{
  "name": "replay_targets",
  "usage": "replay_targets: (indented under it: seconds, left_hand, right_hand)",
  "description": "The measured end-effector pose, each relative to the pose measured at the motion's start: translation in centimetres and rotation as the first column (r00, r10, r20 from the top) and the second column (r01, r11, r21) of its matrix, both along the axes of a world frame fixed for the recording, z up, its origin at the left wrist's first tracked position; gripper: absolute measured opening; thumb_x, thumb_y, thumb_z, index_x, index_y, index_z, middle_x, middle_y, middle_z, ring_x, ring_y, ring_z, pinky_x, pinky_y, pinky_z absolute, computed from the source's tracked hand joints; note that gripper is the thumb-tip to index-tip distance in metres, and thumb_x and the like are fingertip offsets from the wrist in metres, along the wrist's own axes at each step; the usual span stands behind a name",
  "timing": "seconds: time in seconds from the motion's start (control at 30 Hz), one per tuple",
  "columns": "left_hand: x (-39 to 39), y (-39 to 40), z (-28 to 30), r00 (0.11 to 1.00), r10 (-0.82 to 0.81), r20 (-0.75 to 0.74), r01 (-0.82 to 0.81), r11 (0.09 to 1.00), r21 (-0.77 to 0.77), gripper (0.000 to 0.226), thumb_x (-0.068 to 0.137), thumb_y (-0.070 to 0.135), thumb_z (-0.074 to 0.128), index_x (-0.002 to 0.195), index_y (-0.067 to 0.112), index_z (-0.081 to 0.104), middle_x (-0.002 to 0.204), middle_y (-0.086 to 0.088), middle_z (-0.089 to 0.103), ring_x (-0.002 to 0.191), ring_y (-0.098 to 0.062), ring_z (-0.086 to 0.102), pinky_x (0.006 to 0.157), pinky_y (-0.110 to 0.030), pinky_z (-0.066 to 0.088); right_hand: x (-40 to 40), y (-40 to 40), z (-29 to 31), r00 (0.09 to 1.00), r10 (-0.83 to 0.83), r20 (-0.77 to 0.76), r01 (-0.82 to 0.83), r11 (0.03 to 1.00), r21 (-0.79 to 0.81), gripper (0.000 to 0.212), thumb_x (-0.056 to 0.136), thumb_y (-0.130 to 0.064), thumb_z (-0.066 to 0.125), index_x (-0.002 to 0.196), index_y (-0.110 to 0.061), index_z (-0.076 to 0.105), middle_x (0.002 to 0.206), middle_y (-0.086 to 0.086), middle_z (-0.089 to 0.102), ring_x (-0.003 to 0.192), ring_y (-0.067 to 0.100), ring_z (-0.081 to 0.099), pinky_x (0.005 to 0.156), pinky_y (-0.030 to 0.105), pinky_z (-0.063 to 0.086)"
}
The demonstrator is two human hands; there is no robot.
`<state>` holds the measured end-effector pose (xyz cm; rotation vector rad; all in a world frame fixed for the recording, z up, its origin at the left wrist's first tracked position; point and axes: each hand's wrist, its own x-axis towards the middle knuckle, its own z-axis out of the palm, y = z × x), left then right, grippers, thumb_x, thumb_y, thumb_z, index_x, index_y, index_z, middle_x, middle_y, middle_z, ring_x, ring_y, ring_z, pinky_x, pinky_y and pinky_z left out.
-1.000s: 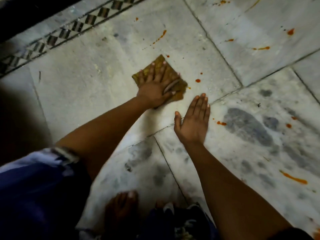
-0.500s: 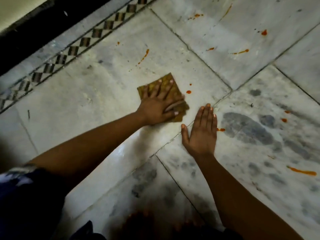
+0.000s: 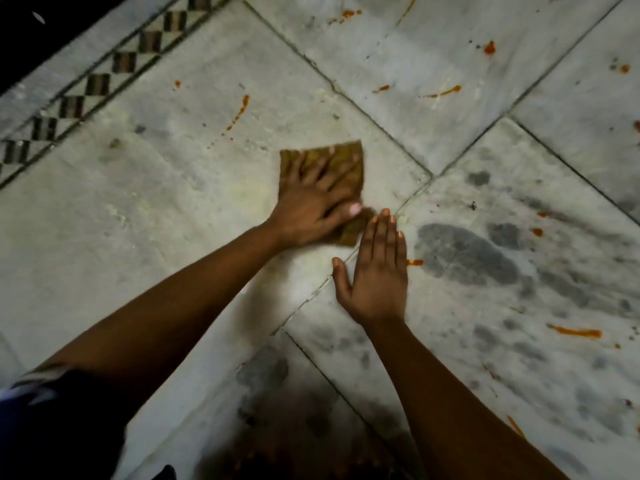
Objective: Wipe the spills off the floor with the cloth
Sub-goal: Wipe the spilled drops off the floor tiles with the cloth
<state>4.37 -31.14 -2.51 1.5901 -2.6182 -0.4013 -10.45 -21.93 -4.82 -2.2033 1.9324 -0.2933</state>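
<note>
The folded yellow-brown cloth (image 3: 323,174) lies flat on the pale marble floor (image 3: 138,209), and the left hand (image 3: 311,202) presses on it with spread, straight fingers; its grip is not closed around the cloth, only pushing down. The right hand (image 3: 375,271) rests open and flat on the floor just beside the near corner of the cloth, as a support. Compared with half a second ago, the small orange drop that was to the right of the cloth is no longer visible, and the cloth has come over that place, so this spot seems wiped. Many orange spills remain: a streak (image 3: 239,110) beyond the cloth, a small mark (image 3: 414,262) next to the right hand, a long smear (image 3: 576,331) far to the right. I judge the task is only partly done.
</note>
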Motion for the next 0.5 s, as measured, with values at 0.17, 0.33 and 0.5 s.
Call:
replay_targets:
  seconds: [0.17, 0.33, 0.5]
  left_hand:
    - [6.1, -0.1, -1.1, 0.996, 0.08, -0.034, -0.083, 0.994, -0.069, 0.067, 0.082, 0.07, 0.032, 0.133, 0.031, 0.049, 0.154, -0.016, 0.022, 0.142, -0.036, 0.019, 0.111, -0.052, 0.008]
    - [0.4, -7.1, 0.0, 0.934, 0.332, 0.133, -0.334, 0.943, -0.008, 0.09, 0.073, 0.076, 0.013, 0.15, 0.03, 0.005, 0.159, -0.004, 0.008, 0.146, -0.026, 0.005, 0.114, -0.051, 0.0]
    - [0.4, -2.0, -0.7, 0.985, -0.119, 0.125, 0.129, 0.989, -0.07, 0.086, 0.082, 0.074, 0.017, 0.15, 0.02, 0.012, 0.157, -0.004, 0.016, 0.145, -0.021, 0.011, 0.115, -0.045, 0.0]
  right_hand:
    - [0.0, 0.0, 0.0, 1.0, -0.005, -0.01, 0.005, 1.0, 0.007, 0.078, 0.088, -0.047, 0.036, 0.144, 0.006, 0.023, 0.152, 0.025, 0.019, 0.143, 0.034, 0.016, 0.116, 0.042, 0.01]
    - [0.0, 0.0, 0.2, 1.0, 0.001, -0.012, 0.0, 1.0, 0.028, 0.078, 0.089, -0.047, 0.037, 0.144, 0.006, 0.023, 0.152, 0.025, 0.02, 0.142, 0.034, 0.017, 0.117, 0.041, 0.009]
    - [0.0, 0.0, 0.1, 1.0, -0.012, -0.01, 0.012, 1.0, 0.013, 0.078, 0.088, -0.047, 0.037, 0.143, 0.007, 0.025, 0.151, 0.026, 0.022, 0.142, 0.034, 0.019, 0.117, 0.041, 0.01]
